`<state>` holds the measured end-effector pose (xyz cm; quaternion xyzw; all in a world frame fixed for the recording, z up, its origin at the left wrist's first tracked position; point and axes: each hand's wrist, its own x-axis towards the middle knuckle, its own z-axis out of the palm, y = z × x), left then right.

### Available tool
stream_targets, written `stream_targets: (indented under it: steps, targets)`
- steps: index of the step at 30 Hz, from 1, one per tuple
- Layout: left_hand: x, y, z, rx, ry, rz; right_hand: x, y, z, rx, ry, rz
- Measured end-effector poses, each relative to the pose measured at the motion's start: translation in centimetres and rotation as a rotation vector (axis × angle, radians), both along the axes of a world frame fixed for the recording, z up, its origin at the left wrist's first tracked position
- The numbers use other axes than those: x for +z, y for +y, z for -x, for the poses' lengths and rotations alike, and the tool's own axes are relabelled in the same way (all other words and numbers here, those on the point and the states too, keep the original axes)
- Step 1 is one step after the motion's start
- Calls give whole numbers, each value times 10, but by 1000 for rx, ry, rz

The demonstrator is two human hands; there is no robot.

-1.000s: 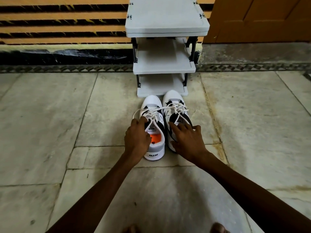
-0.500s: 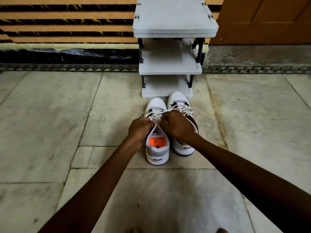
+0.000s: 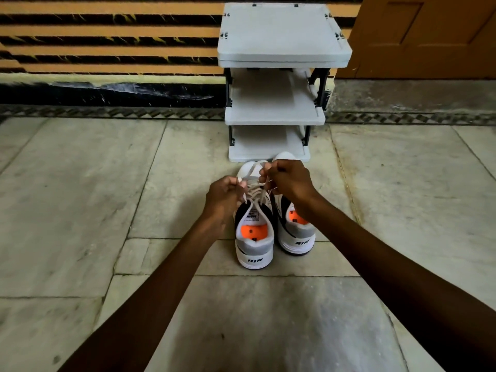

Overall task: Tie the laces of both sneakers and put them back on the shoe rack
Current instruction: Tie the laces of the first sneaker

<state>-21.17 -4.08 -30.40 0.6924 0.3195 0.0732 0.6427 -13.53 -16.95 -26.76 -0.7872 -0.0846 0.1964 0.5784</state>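
We see the laces [image 3: 256,187] of the left sneaker [image 3: 255,245] drawn up off its tongue, one strand going to each hand. The left hand [image 3: 224,197] sits just left of the lacing, its fingers curled and pinching a lace end whose tip pokes out above the knuckles. The right hand [image 3: 288,178] is just right of the lacing and a little nearer the shoe rack [image 3: 281,44]. Its fingers are curled round the other strand, which loops over toward the toe. Between the two hands the strands cross, though from this angle we cannot tell whether a knot has formed. The right hand also hangs over the front of the right sneaker [image 3: 296,234] and hides its laces.

Both sneakers stand side by side on the floor [image 3: 80,197] directly in front of the shoe rack. Their toes point at its bottom shelf, their heels point away from it, and orange insoles show inside. The right sneaker's toe lies just short of that shelf. The rack has three grey shelves on black posts. Behind it runs a striped wall [image 3: 107,36], and to the right of it stands a brown door [image 3: 429,36].
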Motion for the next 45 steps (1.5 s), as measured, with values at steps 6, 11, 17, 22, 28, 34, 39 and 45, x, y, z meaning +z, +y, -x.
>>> stream_targets:
  steps: [6,11,17,22,28,34,39,45]
  targets:
    - [42,7,-15,-51,-180,-310,-15,-2,0,95,-218,245]
    - [57,10,-27,-180,-190,-427,-21,6,8,515,-382,386]
    - [33,19,-24,-254,46,-300,-30,13,6,252,-397,249]
    - [8,17,6,-306,71,-280,-28,6,-3,23,-280,226]
    - [3,8,13,-377,0,-460,-14,1,-8,25,-156,104]
    - [3,-7,-2,-153,67,-587,-5,2,-6,100,-109,115]
    - [0,-4,-9,-263,99,-713,-3,0,-5,110,-97,136]
    - [-4,12,0,-186,77,-276,-5,-4,-8,49,-87,114]
